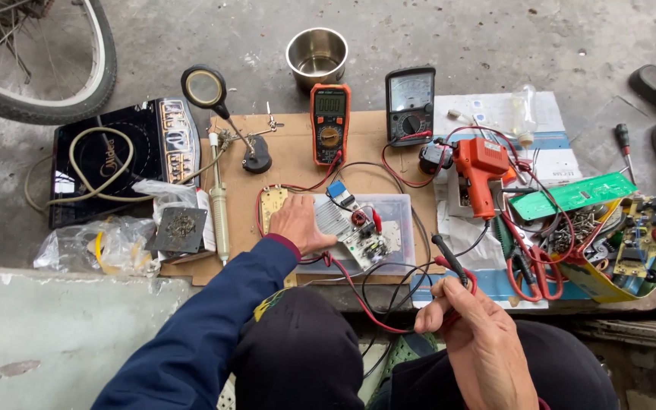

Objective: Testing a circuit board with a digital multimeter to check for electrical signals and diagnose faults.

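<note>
Where pressed flat by the left hand (298,224), fingers laid close together on a ribbed heat sink and gripping nothing, sits steady enough for now: small circuit board (362,231), perched on a clear plastic box (402,220) at the middle of the cardboard sheet (290,152). Could skid or tip on that slick lid if pressed unevenly, judging by the loose perch. Down by the right hand (480,342), pinches the black test probe (449,260) between thumb and curled fingers, with a red one seemingly tucked into the same fist; might touch tip to tip, or bridge two neighbouring points on the board, given how crowded the parts look. Might also snag: red and black leads (358,292) looping across the lap, under the left wrist and up toward the orange digital multimeter (330,114), so that one tug could drag meter or board along. Puts bare fingertips close to exposed solder and a red coil; risky if live, though cannot tell whether powered. Hard to make out: which lead runs to the orange meter and which to the black analogue meter (410,102); both dial settings; the red probe's tip, hidden behind the fingers; whatever lies under the left palm. Cut off at the right edge: yellow tray of boards and screws (632,243).
</note>
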